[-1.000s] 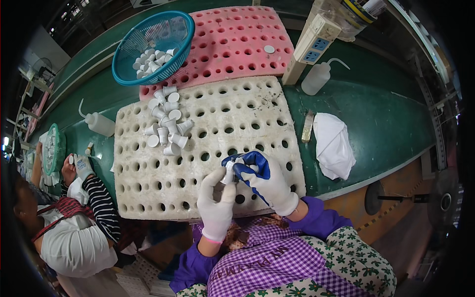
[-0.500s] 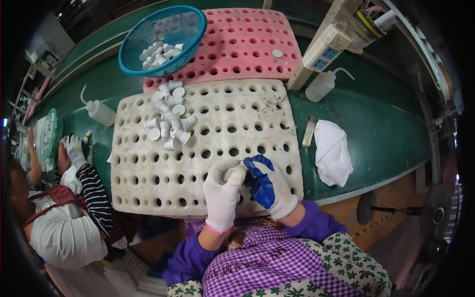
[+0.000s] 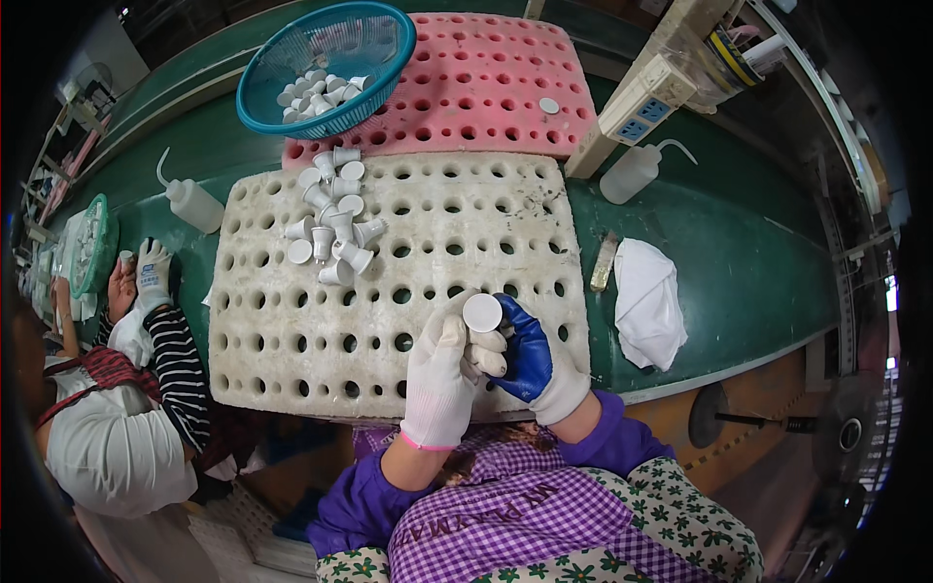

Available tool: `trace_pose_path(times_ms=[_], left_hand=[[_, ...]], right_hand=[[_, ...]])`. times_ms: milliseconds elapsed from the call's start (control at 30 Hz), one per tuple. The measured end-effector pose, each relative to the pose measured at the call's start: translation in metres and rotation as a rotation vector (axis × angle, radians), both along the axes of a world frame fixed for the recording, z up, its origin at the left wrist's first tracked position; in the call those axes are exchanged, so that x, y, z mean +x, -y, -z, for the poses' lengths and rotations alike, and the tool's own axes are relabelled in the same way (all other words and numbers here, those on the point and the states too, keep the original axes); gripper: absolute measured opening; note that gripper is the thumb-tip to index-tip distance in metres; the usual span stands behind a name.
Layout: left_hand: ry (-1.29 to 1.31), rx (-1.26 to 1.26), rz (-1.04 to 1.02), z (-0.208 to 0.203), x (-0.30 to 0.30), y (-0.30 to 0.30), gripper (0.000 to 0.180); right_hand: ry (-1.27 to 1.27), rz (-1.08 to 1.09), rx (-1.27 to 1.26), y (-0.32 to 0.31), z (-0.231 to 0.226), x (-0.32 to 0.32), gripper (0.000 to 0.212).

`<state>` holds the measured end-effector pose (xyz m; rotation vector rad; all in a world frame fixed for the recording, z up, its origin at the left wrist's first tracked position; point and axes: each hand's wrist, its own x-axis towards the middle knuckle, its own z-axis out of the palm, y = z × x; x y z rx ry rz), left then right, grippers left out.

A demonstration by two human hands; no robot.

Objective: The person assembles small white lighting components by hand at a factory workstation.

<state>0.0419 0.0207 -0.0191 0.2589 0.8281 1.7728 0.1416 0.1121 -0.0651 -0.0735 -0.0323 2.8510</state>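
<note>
A small white plastic part [image 3: 483, 313] with a flat round face is held up between my hands, its face turned upward. My left hand [image 3: 447, 360], in a white glove, has its fingers closed around the part from the left and below. From the right, my right hand [image 3: 533, 358], in a white glove with blue-coated fingers, curls against the part's edge. Both hands are over the near side of a white foam board [image 3: 272, 340] full of round holes. Similar white cup-shaped parts [image 3: 335, 228] lie in a loose pile on its far left, some tipped over.
A blue basket [image 3: 255, 119] of white parts rests on a pink holed board [image 3: 486, 63]. Squeeze bottles [image 3: 194, 206] stand at both sides. A white cloth [image 3: 649, 306] and a socket post [image 3: 637, 115] are right. A co-worker's gloved hand [image 3: 154, 277] is left.
The part in my hands now shows its round face, previously hidden by my fingers. My left fingers have shifted beneath it. The co-worker's hands have come apart.
</note>
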Motion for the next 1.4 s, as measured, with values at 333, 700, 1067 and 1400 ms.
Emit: trace_pose_path(times_ms=[333,700,1067,1400], left_hand=[[0.043,-0.095,-0.103,-0.002,-0.001,0.003,0.050],[0.730,0.109,0.373,0.016,-0.021,0.028,0.048],[-0.600,-0.196,-0.047,0.001,-0.004,0.027,0.032],[0.082,-0.076,0.139,0.008,-0.015,0.026,0.035]], right_hand=[[1.067,0.432,1.201,0.013,-0.035,-0.003,0.012],[0.530,0.534,1.489,-0.001,-0.064,0.006,0.015],[0.605,0.450,1.123,0.011,-0.055,0.007,0.012],[0.598,0.479,1.075,0.009,-0.046,-0.001,0.010]])
